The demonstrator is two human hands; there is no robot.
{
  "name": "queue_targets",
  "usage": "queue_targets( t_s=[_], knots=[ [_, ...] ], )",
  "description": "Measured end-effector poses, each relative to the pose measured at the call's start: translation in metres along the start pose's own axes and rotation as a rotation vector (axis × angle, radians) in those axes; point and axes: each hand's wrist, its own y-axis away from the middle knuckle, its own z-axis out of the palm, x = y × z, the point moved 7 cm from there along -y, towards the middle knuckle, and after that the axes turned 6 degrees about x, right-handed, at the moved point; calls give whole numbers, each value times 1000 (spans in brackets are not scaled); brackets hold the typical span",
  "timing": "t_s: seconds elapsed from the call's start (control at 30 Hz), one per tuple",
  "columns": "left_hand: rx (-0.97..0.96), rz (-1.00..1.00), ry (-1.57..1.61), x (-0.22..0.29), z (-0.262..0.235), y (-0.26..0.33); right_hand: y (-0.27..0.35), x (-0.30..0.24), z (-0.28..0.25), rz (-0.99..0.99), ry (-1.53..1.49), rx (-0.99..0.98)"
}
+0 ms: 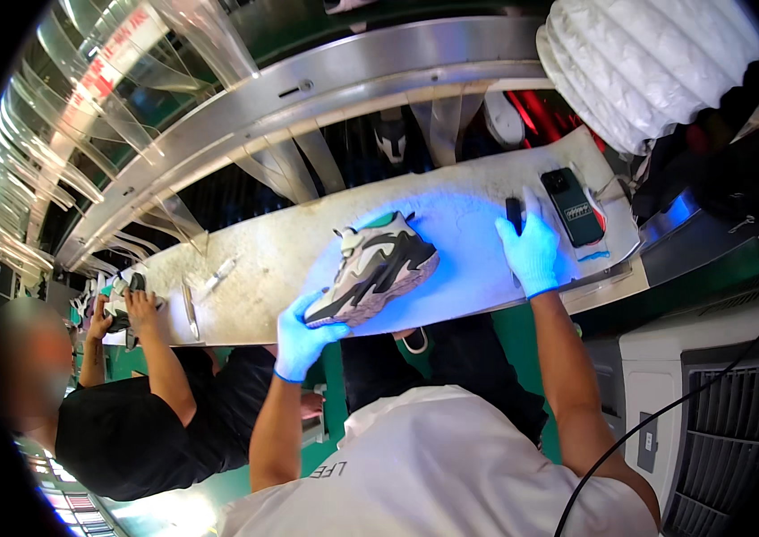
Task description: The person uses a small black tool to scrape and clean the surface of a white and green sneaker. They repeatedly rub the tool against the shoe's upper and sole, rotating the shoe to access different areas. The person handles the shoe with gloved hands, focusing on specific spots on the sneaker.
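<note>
My left hand (pixel 300 337), in a pale work glove lit blue, grips a sneaker (pixel 379 264) by its toe end. The shoe is grey, beige and black with a teal lining and a pinkish sole. It is tilted above the table (pixel 281 242), toe toward me and heel away to the right. My right hand (pixel 530 255), gloved the same way, is at a slim black-handled tool (pixel 513 215) on the right of the table. The tool shows between thumb and fingers; its lower part is hidden by the glove.
Right of my right hand lies a dark phone (pixel 572 206). A silver pen-like tool (pixel 190 309) and a white tube (pixel 218 276) lie farther left. A co-worker's hands (pixel 140 313) handle a shoe there. Behind runs a metal rail (pixel 353 76) with clear strips; a white ribbed duct (pixel 648 67) hangs far right.
</note>
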Motion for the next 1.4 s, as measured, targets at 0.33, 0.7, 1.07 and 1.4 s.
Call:
queue_targets(
  t_s=[0.33, 0.7, 1.07, 1.4],
  knots=[
    [135, 200, 833, 119, -5, -17, 7, 10, -4, 130, -203, -6],
    [890, 1208, -461, 514, 7, -167, 7, 10, -3, 167, -336, -24],
    [497, 1045, -752, 545, 105, -314, 12, 30, -6, 189, -297, -10],
    [-179, 1448, -746, 310, 230, -153, 12, 19, -23, 174, -272, 127]
  ],
)
